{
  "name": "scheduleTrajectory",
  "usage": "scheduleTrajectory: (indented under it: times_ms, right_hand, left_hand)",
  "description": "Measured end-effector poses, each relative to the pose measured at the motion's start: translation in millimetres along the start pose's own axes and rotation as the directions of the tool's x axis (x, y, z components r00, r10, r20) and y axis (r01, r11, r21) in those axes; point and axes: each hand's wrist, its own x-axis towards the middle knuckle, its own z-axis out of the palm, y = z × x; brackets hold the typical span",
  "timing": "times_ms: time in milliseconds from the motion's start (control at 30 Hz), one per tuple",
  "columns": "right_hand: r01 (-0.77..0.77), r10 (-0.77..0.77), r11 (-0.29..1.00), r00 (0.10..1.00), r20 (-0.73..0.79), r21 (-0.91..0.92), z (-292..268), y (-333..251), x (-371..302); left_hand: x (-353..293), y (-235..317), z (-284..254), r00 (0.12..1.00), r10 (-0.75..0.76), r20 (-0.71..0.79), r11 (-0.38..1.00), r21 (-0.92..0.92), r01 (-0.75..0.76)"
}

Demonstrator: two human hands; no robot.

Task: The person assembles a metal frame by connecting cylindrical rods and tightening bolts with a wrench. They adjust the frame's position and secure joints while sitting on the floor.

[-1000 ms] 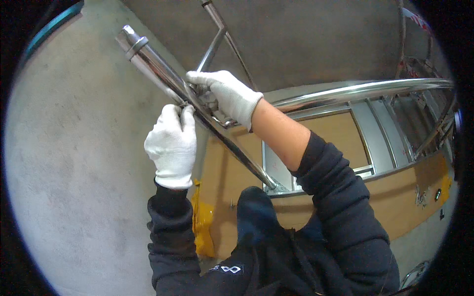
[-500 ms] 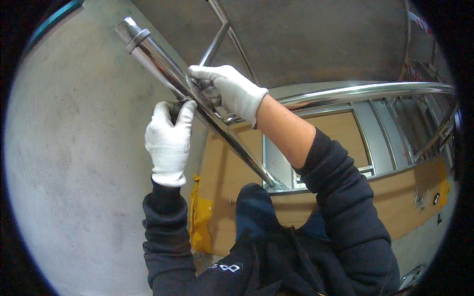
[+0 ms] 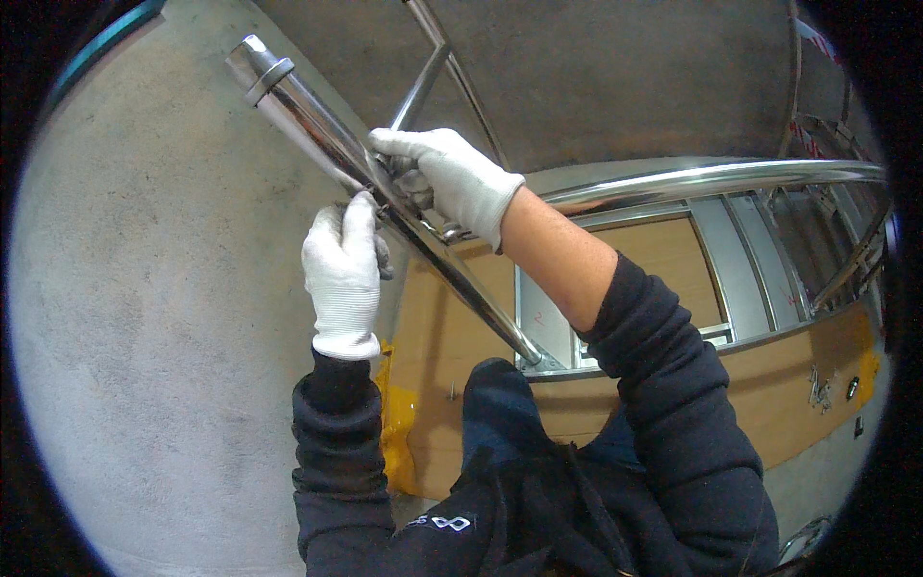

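A shiny metal post (image 3: 461, 282) slants from the framework on the floor up to the left, where it thickens below a collar (image 3: 269, 82). Both of my hands wear white gloves. My left hand (image 3: 343, 264) is closed at the left side of the post, its fingertips pinched where the thick part narrows; anything between them is too small to make out. My right hand (image 3: 460, 183) is on the opposite side, fingers curled at the joint where a thin side tube (image 3: 420, 88) comes in, index finger laid along the post. The glove hides most of that joint.
A bent metal rail (image 3: 711, 178) runs off to the right above a silver frame (image 3: 735, 264). Beneath lies a cardboard sheet (image 3: 673, 409) with yellow tape (image 3: 397, 433) at its edge. Several loose screws (image 3: 818, 389) rest on it at the right. A concrete surface (image 3: 163, 317) fills the left.
My left hand has shifted slightly to the right and turned, its fingers drawing together against the post. The right hand has hardly moved.
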Motion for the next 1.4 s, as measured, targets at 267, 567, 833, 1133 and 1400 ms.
scheduleTrajectory:
  times_ms: [267, 567, 833, 1133, 1400]
  right_hand:
    - [-0.005, 0.005, 0.999, 1.000, 0.006, -0.050, -1, -1, 2]
    - [-0.021, 0.021, 0.997, 1.000, -0.006, -0.075, -1, -2, 0]
    - [-0.051, 0.051, 0.998, 0.999, 0.018, -0.034, 3, -5, -5]
    - [-0.033, 0.033, 0.999, 0.999, 0.012, -0.022, 5, -11, -12]
    - [0.004, -0.003, 1.000, 1.000, 0.027, -0.017, -1, 0, 2]
  left_hand:
    - [2, 4, -6, 0.979, 0.200, -0.035, 0.916, 0.360, -0.175]
    - [-1, 11, 1, 0.999, -0.052, -0.003, 0.999, 0.001, 0.052]
    - [-4, 3, -2, 0.975, 0.203, -0.089, 0.927, 0.337, -0.162]
    - [2, 9, -7, 0.977, -0.159, 0.145, 0.938, -0.285, 0.195]
    - [-1, 2, -6, 0.985, 0.165, -0.039, 0.966, 0.206, -0.154]
